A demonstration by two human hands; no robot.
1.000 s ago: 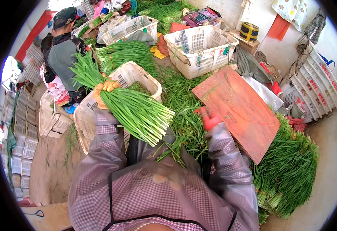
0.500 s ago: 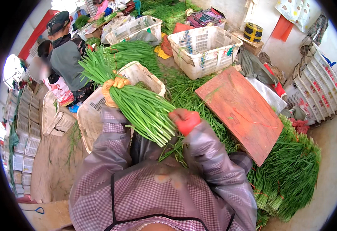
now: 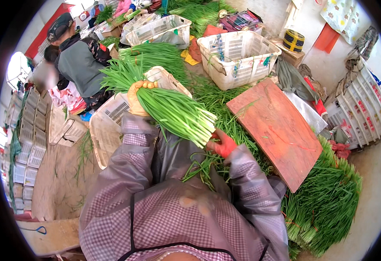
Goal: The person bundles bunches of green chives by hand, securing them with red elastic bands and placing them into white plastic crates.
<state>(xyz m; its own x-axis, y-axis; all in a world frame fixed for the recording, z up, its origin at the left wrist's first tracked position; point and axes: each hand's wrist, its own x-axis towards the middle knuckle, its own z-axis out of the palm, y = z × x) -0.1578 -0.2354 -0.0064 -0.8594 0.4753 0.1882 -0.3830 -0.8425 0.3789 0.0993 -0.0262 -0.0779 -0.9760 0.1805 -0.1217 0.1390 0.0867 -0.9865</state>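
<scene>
My left hand [image 3: 138, 96], in a tan glove, is closed round the middle of a thick bunch of garlic chives [image 3: 175, 111]. The bunch slants across in front of me, its leafy tips up to the left and its pale stem ends down to the right. At those stem ends is my right hand [image 3: 221, 143], bare-fingered with a red covering over its palm and wrist. Its fingers are bent and apart, close against the lowest stems; whether they touch is hard to see. Loose chives [image 3: 203, 167] hang over my lap below.
A white plastic crate [image 3: 105, 130] stands under my left arm. To the right, a reddish board [image 3: 277, 130] lies beside tied chive bundles [image 3: 329, 204]. Another crate [image 3: 238, 58] sits beyond on scattered chives. A person in a cap [image 3: 79, 61] is at the left.
The bunch has shifted right in my left hand's grip, and its stem ends now sit more evenly. My right hand has moved slightly right and down, its fingers loosened from the stems.
</scene>
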